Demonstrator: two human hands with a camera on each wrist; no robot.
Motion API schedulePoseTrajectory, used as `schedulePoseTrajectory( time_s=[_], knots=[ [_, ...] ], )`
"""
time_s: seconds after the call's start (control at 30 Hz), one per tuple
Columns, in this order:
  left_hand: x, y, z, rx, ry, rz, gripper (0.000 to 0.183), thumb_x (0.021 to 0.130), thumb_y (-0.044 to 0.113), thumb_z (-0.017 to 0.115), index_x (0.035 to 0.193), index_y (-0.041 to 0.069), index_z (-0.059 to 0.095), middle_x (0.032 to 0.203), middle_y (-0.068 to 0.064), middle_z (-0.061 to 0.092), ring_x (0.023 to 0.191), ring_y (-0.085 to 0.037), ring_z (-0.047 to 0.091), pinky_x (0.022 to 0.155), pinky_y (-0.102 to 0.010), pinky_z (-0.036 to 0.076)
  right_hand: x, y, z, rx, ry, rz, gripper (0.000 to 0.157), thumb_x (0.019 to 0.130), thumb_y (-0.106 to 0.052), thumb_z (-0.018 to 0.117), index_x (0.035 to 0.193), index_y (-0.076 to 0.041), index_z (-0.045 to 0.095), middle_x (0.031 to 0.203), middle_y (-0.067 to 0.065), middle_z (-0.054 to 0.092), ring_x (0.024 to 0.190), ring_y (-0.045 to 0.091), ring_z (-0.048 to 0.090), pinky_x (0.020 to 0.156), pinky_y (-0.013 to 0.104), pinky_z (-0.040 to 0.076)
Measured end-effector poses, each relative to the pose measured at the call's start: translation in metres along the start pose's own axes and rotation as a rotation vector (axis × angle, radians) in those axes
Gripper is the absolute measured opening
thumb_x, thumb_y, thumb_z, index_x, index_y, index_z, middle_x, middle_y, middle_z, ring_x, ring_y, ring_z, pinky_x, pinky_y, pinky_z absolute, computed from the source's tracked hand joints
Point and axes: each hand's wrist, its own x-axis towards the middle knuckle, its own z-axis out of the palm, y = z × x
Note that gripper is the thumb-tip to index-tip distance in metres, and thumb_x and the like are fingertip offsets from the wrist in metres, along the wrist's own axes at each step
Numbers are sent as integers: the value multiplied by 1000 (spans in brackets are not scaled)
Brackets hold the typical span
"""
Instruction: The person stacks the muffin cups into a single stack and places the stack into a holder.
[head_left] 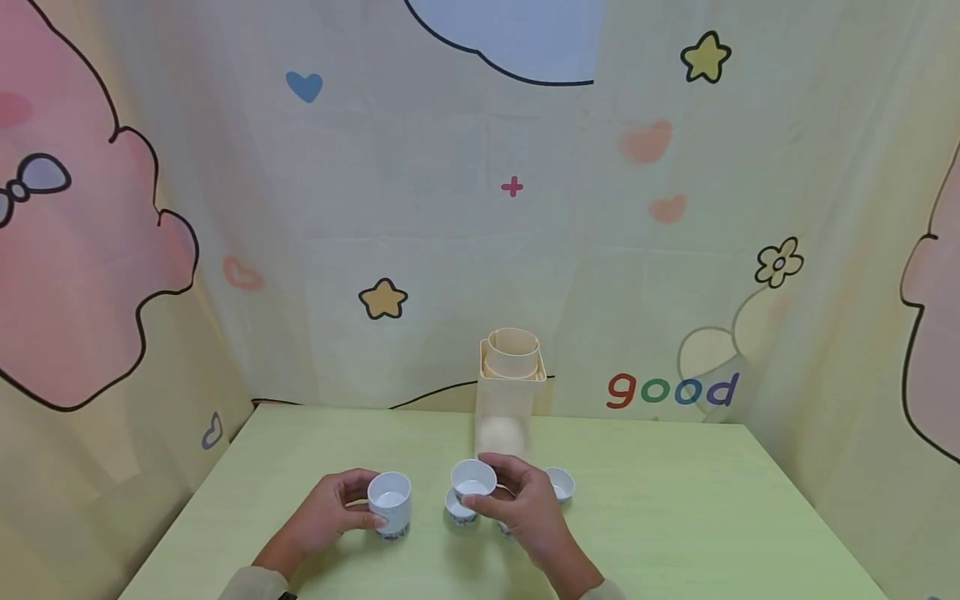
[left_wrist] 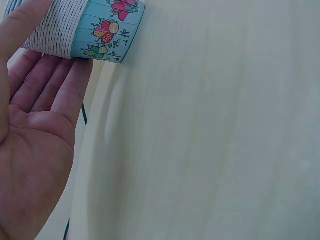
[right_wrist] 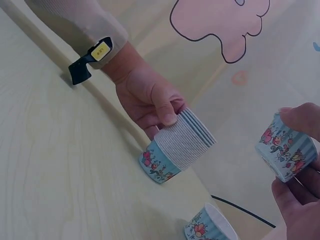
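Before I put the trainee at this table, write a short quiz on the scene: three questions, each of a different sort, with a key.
1. Short answer: What does the left hand hold?

2. True or false: In the head view, the tall beige holder stands beyond both hands.

3. Multiple choice: What decorates the side of the cup in the right hand, as the right wrist view shows it?
A) Plain white, no print
B) A floral print
C) A checkerboard

Key:
1. A stack of nested cups.
2. True.
3. B.
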Motion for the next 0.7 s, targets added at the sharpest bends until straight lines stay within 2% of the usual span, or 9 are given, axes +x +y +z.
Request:
schedulePoseTrajectory(
  time_s=[0.7],
  knots=[
    [1,2,0,40,19,-23,64,78,18,90,131,-4,62,130,-22,67,117,-30,68,95,-28,60,12,5,45,34,-66,-17,63,77,-4,89,132,8,61,124,23,69,103,21,71,87,23,61]
  ],
)
